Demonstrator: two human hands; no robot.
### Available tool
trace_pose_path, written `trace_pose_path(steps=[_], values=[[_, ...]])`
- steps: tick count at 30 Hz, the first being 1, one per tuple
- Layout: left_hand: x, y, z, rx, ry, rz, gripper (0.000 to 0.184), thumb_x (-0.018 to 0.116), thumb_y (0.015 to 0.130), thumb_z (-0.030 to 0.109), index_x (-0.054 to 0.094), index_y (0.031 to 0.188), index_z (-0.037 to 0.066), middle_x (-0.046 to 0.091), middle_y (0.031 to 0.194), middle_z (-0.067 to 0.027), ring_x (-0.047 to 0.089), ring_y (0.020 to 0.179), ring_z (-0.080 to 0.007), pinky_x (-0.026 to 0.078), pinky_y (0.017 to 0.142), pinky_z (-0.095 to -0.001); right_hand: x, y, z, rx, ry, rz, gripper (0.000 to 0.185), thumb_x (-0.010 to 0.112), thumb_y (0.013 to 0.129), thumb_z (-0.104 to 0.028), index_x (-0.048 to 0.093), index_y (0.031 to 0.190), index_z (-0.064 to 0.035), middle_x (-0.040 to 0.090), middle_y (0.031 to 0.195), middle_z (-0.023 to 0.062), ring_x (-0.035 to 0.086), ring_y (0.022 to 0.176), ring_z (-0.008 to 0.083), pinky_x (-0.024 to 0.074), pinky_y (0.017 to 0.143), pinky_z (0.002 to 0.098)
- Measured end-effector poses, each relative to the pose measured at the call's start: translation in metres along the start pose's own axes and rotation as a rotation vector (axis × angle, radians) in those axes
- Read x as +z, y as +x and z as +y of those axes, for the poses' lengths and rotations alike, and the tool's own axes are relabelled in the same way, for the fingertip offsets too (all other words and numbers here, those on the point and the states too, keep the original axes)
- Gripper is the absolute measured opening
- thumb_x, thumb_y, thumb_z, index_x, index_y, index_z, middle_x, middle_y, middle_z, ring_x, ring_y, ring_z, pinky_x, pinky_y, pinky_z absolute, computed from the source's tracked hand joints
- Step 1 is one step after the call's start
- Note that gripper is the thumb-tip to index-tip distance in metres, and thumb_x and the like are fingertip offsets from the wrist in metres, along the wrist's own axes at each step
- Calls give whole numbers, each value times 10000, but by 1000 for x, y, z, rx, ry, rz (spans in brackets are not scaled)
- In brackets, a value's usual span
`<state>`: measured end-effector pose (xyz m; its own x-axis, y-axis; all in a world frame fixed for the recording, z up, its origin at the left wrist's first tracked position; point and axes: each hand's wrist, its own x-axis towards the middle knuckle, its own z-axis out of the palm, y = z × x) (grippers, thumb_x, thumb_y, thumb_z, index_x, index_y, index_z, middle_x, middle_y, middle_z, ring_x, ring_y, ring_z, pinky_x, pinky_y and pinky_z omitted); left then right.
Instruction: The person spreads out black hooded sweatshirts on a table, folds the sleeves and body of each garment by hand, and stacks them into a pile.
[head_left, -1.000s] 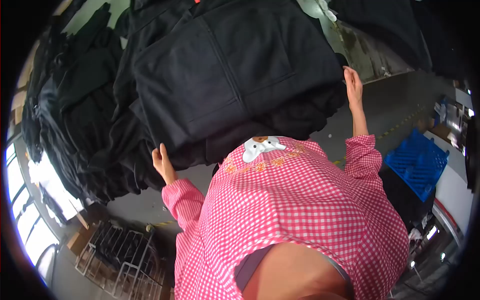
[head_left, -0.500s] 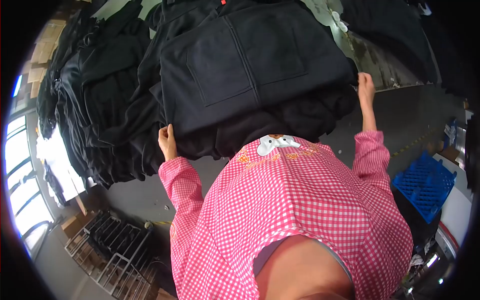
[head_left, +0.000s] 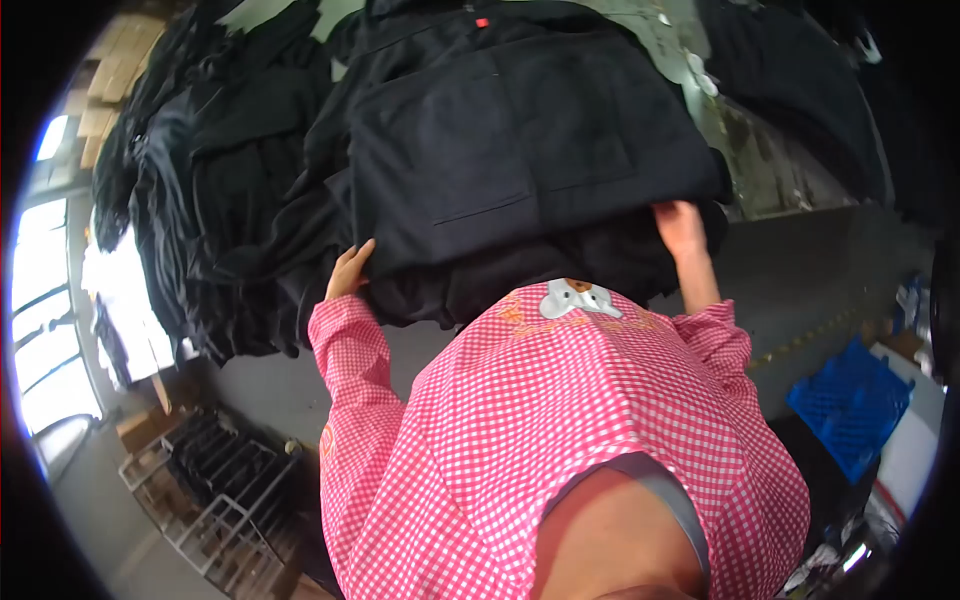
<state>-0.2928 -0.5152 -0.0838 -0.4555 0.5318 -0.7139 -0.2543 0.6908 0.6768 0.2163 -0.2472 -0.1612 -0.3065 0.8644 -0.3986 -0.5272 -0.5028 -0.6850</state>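
A black jacket with a front seam and pocket lines lies spread on a pile of dark clothing, a small red tag above it. My left hand rests at its lower left corner, fingers stretched along the edge. Along the lower hem, toward the right, is my right hand. Its fingertips meet the hem and are partly hidden and blurred, so their grip is unclear.
More black garments hang in a heap at left. Another dark garment lies at upper right on the table. A metal rack stands lower left, a blue plastic pallet at right.
My right hand has moved left from the jacket's right corner to its lower hem. My left hand's pinch on the left corner has loosened, its fingers now straighter. The view has shifted slightly.
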Motion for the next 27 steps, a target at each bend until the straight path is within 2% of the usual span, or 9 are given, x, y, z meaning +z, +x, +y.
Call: trace_pose_path(steps=[6, 8, 11, 13, 15, 18, 23, 25, 27], values=[[23, -18, 24, 90, -290, -116, 468, 623, 849, 259, 532, 1206, -30, 621, 1104, -143, 594, 964, -233, 427, 892, -287, -73, 20, -63, -122, 354, -44, 291, 471, 926, -112, 538, 1196, -29, 595, 1174, 107, 584, 1023, 237, 445, 961, 375], [27, -21, 25, 123, -291, -178, 466, 620, 851, 240, 521, 1219, -28, 623, 1105, -137, 591, 978, -227, 417, 907, -282, -95, 25, -69, -436, -187, -10, 312, 401, 955, -131, 524, 1218, -14, 576, 1209, 115, 564, 1067, 235, 437, 972, 377], [33, 20, 38, 86, -293, -195, 451, 616, 875, 252, 530, 1243, 7, 626, 1145, -110, 606, 1008, -234, 420, 943, -296, -96, 42, -126, -261, 153, 40, 440, 406, 970, -335, 511, 1229, 5, 557, 1234, 133, 535, 1116, 234, 432, 957, 343], [17, 54, 40, 4, -512, -498, 465, 620, 876, 279, 531, 1246, 11, 636, 1136, -105, 623, 995, -224, 449, 913, -296, -66, 58, -160, 504, 141, -577, 667, 442, 901, -569, 503, 1246, -1, 532, 1270, 139, 502, 1162, 235, 410, 950, 317], [20, 58, 54, 42, -475, -375, 463, 604, 884, 314, 543, 1199, -19, 633, 1123, -128, 646, 931, -208, 504, 803, -253, -39, 68, -160, 346, -311, -27, 789, 517, 808, -671, 525, 1231, -6, 566, 1225, 134, 546, 1097, 225, 421, 907, 293], [28, 61, 73, -193, -417, -114, 407, 620, 872, 299, 596, 1129, -17, 665, 1040, -127, 666, 860, -221, 526, 760, -264, -5, 91, -166, 451, -543, 164, 720, 565, 817, -611, 545, 1219, -13, 577, 1201, 134, 561, 1062, 216, 423, 900, 284], [31, 55, 101, -231, -593, -245, 350, 649, 843, 244, 624, 1088, -4, 677, 1005, -128, 673, 833, -235, 537, 741, -276, 15, 121, -166, 363, -532, -71, 418, 561, 902, -391, 647, 1101, -35, 568, 1206, 53, 581, 955, 146, 438, 830, 247], [30, 69, 105, -161, -464, -168, 339, 652, 836, 214, 620, 1093, -5, 678, 999, -128, 673, 826, -238, 541, 731, -279, 50, 79, -164, -109, -917, -184, 284, 531, 891, -143, 626, 1147, -64, 510, 1283, 81, 516, 1104, 175, 371, 936, 246], [39, 71, 116, -150, -446, -225, 334, 655, 832, 205, 620, 1090, -4, 679, 988, -129, 673, 820, -235, 540, 728, -277, 60, 83, -157, -315, -1070, -230, 296, 502, 877, -97, 628, 1144, -75, 512, 1257, 82, 511, 1100, 186, 360, 950, 262]])
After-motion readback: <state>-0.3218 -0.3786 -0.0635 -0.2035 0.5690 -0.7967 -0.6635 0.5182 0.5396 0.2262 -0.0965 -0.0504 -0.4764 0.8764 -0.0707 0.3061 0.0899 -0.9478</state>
